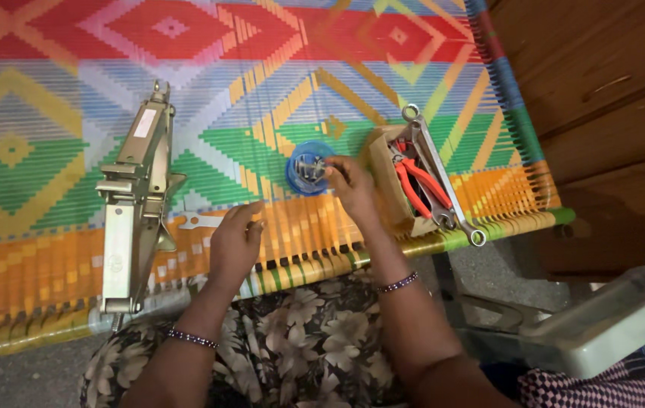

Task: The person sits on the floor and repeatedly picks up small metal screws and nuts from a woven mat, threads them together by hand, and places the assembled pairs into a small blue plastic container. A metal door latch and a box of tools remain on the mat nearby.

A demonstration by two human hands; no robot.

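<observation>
My right hand (352,186) reaches into a small round blue container (306,168) of metal bits, its fingertips at the rim on the woven cot surface. Whether the fingers pinch anything is hidden. My left hand (236,239) rests with fingers loosely curled on the orange woven band, just right of a small flat wrench (197,221). A folded metal scissor jack (135,198) lies left of that hand. An open cardboard box (392,181) with red-handled pliers (418,183) sits right of my right hand, and a long combination wrench (441,175) lies across it.
The colourful woven cot (73,91) fills most of the view, its front edge near my lap. Wooden furniture (602,91) stands at the right. A pale plastic lid or tray (609,325) lies on the floor at lower right.
</observation>
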